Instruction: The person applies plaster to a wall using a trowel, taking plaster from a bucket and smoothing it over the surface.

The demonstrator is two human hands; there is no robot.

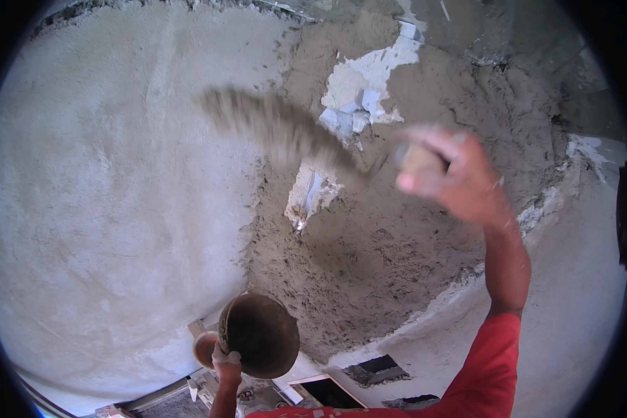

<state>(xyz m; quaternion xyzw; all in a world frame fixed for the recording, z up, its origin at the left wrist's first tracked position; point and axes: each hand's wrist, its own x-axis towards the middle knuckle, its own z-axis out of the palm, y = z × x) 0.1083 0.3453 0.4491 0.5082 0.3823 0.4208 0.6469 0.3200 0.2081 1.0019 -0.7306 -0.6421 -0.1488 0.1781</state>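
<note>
At the left, we see a smooth, pale grey wall (118, 209) filling much of the view. To its right, a ragged edge marks the start of the rough, brown-grey mortar layer (369, 258). Within this layer, we note two bare white patches: a small lower patch (310, 191) and, above and to the right, a larger upper patch (362, 80). Below the mortar, a dark rectangular recess (377, 370) opens in a pale surface. At the far right, we find a second pale wall section (571, 272) and a dark upright object (626, 216) near the rim of the view.

At lower left, the left hand (226, 362) is closed on the rim of a dark round bowl (275, 341). The bowl extends right of the hand, its mouth facing us; a small orange-brown vessel (204, 348) appears just left of the hand. Higher up, we locate the trowel (279, 132), blurred, its blade apparently coated with mortar. It extends left from the right hand (463, 174), whose fingers and thumb are curled around the handle. Trowel and bowl are well apart.
</note>
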